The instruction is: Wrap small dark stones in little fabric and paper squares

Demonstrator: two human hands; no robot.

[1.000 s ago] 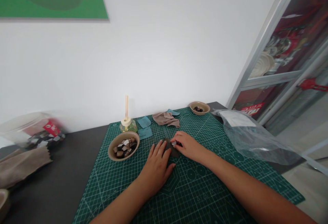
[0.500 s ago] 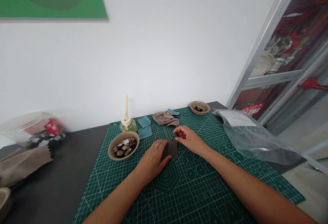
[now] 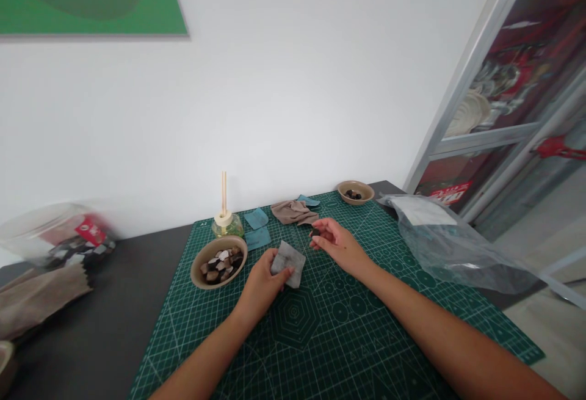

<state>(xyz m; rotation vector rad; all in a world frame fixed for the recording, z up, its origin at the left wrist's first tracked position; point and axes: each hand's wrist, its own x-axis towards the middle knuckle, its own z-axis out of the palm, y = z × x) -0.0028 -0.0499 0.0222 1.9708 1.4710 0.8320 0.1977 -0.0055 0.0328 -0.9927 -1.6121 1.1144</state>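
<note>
My left hand (image 3: 264, 277) pinches a grey square sheet (image 3: 289, 263), possibly sandpaper, tilted above the green cutting mat (image 3: 348, 351). Its thumb lies across the sheet's pale face. To the right, my right hand (image 3: 336, 242) is closed on a small dark stone (image 3: 314, 232) between thumb and fingertips, apart from the sheet. A tan bowl (image 3: 196, 276) of mixed stones (image 3: 223, 263) stands left of my left hand. Another tan bowl (image 3: 366, 193), with several dark stones (image 3: 352, 195), sits at the mat's far right.
Behind my hands lie a crumpled brown cloth (image 3: 293, 211) and blue pieces (image 3: 259, 239). A reed diffuser (image 3: 227, 224) stands by the left bowl. A clear plastic bag (image 3: 448, 247) covers the mat's right edge. At left are a bag of stones (image 3: 75, 235) and a brown cloth (image 3: 41, 299).
My left hand has lifted and turned the grey sheet, so its paler face now shows. It has shifted slightly left. My right hand keeps the stone, with its fingers slightly rearranged.
</note>
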